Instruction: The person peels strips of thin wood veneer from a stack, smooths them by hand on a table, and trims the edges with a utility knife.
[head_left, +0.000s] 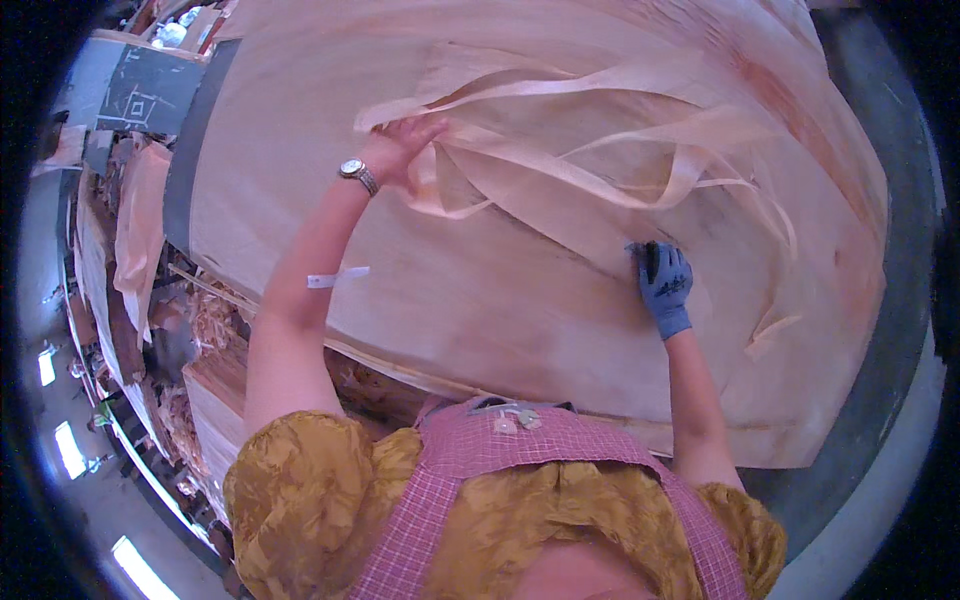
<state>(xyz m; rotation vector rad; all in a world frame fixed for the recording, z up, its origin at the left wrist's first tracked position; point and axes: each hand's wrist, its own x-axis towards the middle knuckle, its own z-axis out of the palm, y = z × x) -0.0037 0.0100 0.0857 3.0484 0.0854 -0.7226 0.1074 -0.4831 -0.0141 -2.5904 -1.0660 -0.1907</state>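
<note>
A broad sheet of pale wood veneer [480,310] lies spread before me, with a dark slit-like line running across its middle. Long, thin veneer strips [560,165] curl and loop over it. My left hand [402,150], bare with a watch at the wrist, is closed around the bunched left ends of these strips. Lower and to the right, my right hand [665,283] wears a blue glove and rests on the sheet by the right end of the dark line. Its fingers are curled; a small dark thing shows at them, too unclear to name.
A grey-green table edge [870,400] curves round the right side. At the left stand a dark board with chalk-like marks [140,90], hanging veneer pieces [140,225] and heaped scraps [212,325]. A thin wooden edge [440,380] runs along the sheet's near side, close to my body.
</note>
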